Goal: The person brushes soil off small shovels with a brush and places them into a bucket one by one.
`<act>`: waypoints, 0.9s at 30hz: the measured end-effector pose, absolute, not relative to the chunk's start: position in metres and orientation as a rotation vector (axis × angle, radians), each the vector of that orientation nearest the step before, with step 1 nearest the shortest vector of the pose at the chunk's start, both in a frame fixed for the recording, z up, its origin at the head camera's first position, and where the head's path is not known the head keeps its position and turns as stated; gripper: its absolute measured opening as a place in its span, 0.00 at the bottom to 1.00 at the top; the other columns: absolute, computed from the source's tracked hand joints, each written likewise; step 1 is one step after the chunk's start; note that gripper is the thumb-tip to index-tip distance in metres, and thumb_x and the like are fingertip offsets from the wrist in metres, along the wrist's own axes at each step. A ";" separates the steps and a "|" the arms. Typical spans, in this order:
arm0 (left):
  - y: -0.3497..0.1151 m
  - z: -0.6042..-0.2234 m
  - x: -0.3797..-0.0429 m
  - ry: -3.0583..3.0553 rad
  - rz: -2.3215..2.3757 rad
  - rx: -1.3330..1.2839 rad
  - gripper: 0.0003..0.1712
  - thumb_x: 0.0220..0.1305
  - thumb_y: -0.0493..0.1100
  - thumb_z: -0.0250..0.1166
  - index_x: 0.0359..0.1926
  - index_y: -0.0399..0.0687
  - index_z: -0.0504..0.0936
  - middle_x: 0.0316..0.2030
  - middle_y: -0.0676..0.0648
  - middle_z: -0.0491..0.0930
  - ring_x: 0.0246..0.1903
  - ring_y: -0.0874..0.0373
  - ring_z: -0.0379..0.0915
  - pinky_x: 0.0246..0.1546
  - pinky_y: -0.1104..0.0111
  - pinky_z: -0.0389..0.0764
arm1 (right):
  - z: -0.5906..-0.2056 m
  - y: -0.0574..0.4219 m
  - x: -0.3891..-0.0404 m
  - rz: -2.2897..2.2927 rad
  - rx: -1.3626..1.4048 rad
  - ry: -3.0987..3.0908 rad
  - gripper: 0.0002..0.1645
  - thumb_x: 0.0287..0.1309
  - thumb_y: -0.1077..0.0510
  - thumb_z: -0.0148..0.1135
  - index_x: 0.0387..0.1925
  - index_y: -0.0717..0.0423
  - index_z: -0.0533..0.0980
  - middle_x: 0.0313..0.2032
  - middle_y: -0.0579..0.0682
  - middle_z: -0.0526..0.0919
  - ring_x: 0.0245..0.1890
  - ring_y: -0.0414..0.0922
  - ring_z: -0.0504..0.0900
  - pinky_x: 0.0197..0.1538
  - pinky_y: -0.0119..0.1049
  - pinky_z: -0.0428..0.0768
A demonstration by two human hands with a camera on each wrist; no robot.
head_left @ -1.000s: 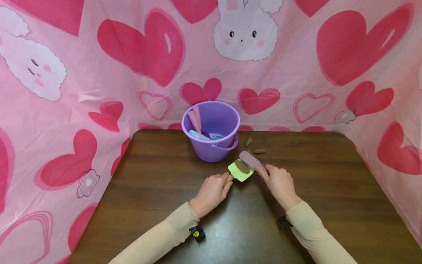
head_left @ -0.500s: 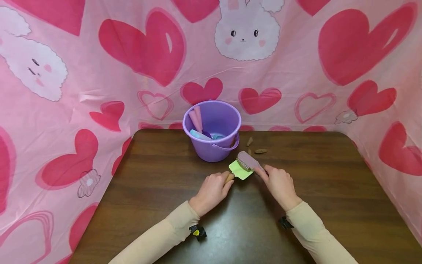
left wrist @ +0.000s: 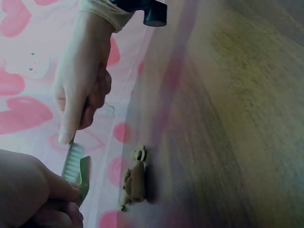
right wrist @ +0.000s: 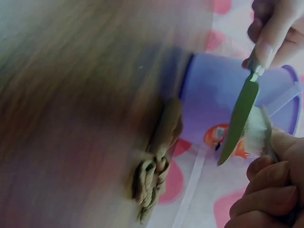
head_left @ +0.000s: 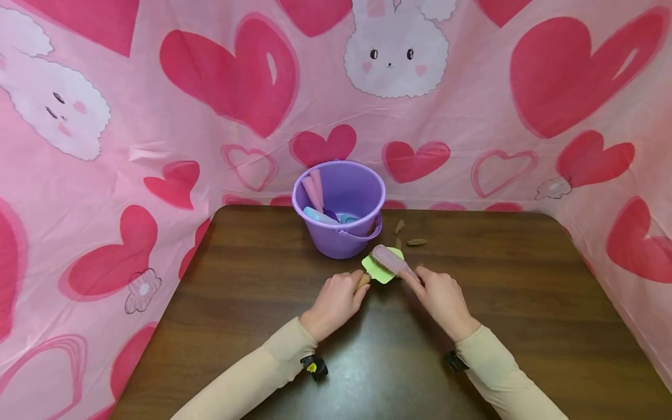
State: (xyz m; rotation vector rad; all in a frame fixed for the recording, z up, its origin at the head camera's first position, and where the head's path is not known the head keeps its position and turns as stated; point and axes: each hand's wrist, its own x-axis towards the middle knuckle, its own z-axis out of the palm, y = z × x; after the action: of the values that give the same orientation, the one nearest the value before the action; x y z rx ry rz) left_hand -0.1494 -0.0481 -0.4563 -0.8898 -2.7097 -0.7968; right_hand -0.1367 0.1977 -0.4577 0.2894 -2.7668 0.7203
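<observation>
My left hand [head_left: 336, 304] grips the wooden handle of a small trowel, its lime-green blade [head_left: 379, 276] tilted up off the table. A pale mauve brush [head_left: 386, 260] lies across that blade, gripped by my right hand [head_left: 440, 298] with the index finger stretched along its handle. In the right wrist view the white bristles [right wrist: 256, 130] face the green blade [right wrist: 241, 116] edge-on. Past the blade, several brown, rough-looking lumps [head_left: 417, 242] rest on the table; up close in the left wrist view these lumps [left wrist: 135, 183] look rolled and folded.
A purple bucket [head_left: 336, 240] stands at the back, just left of the trowel, its handle hanging at the right side. Inside lean pink cone-shaped pieces [head_left: 314, 191] and a light blue piece [head_left: 317, 216]. Pink heart-print cloth [head_left: 420, 125] hangs behind the dark wooden table [head_left: 252, 291].
The brush has moved left and down across the green blade, over where a brown oval patch showed a second ago. The blade has turned slightly; the left hand has stayed almost in place.
</observation>
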 end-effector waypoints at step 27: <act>-0.048 -0.461 -0.148 -2.697 -0.843 -0.913 0.11 0.71 0.40 0.67 0.32 0.47 0.74 0.22 0.52 0.68 0.24 0.56 0.76 0.26 0.60 0.78 | -0.463 0.201 -0.143 0.639 0.160 -2.787 0.30 0.69 0.46 0.67 0.18 0.52 0.63 0.13 0.46 0.59 0.15 0.51 0.65 0.21 0.46 0.66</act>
State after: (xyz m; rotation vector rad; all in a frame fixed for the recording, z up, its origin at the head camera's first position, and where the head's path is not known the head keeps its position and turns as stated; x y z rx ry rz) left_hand -0.1478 -0.0478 -0.4612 -0.9126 -2.6972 -0.8427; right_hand -0.1426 0.2006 -0.4631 0.1604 -2.7868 0.6390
